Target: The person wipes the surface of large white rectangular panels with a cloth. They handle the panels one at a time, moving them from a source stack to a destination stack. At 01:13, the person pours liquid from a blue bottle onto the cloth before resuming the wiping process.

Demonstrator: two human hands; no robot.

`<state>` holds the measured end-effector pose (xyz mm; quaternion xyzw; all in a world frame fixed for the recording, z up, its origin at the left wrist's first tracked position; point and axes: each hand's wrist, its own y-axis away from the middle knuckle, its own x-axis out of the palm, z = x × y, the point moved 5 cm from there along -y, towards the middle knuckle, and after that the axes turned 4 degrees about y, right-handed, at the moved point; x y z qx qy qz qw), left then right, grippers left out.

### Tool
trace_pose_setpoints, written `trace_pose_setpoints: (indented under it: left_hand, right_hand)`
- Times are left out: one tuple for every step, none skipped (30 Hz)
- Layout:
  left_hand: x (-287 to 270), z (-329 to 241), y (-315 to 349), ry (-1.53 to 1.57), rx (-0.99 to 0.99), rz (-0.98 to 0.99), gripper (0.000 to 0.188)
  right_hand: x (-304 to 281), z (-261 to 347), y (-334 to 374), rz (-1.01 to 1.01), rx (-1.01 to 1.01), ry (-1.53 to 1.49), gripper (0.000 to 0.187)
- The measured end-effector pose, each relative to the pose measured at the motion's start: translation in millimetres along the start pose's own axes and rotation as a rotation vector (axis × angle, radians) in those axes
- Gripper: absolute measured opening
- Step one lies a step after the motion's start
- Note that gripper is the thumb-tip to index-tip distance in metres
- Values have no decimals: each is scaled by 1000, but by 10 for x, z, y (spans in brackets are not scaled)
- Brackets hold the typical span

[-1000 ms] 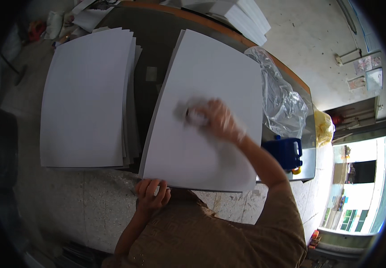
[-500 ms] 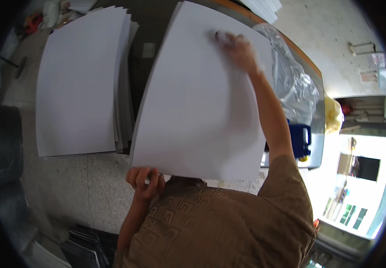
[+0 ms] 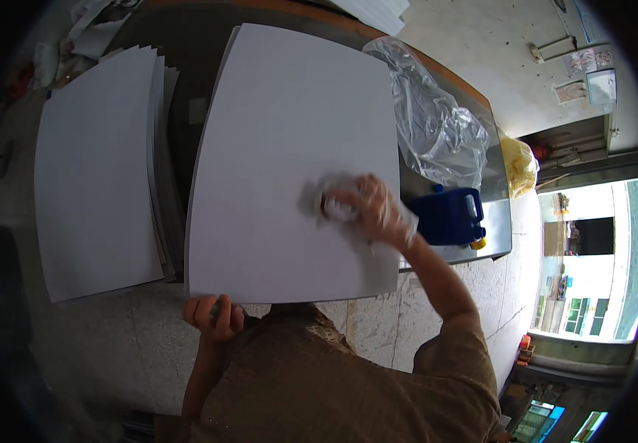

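Note:
A tall stack of large white sheets (image 3: 289, 111) lies in front of me. My right hand (image 3: 374, 207), in a clear plastic glove, is closed around a small whitish wad (image 3: 342, 210) with a dark edge. It is on or just above the top sheet, right of the middle; I cannot make out what the wad is. At the near left corner of the stack, my left hand (image 3: 214, 316) is bare, its fingers curled beside the sheet's edge. Something small and dark may be within those fingers, too hidden to name.
Another stack of white sheets (image 3: 97, 177) lies to the left on the same dark table (image 3: 200, 33). Right of my stack are a crumpled clear plastic bag (image 3: 437, 122) and a blue jug (image 3: 444, 216) with a yellow cap. A yellow bag (image 3: 518, 164) is beyond the table's right edge.
My right hand has come from the far part of the sheet down toward me. My left hand remains at the near left corner. The whole view has shifted, showing more of the jug.

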<state>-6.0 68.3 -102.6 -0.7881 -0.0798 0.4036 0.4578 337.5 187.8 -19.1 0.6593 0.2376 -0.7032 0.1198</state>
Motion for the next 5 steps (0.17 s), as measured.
trace_pose_setpoints:
  left_hand:
    - [28, 10, -27, 25, 1, 15, 29]
    - [34, -2, -42, 31, -3, 26, 30]
    - [35, -15, -3, 8, -40, 20, 32]
    - [36, -36, -12, 8, -88, 21, 33]
    - [19, -83, -48, 1, -144, 25, 35]
  right_hand:
    - [-8, -361, -256, -81, 35, 40, 54]
    - [-21, -749, -601, -169, 51, 74, 51]
    - [72, -1196, -979, -108, 150, 27, 51]
    - [157, -1653, -1331, -48, 257, -12, 51]
    - [231, -1970, -1711, 91, 366, -14, 73]
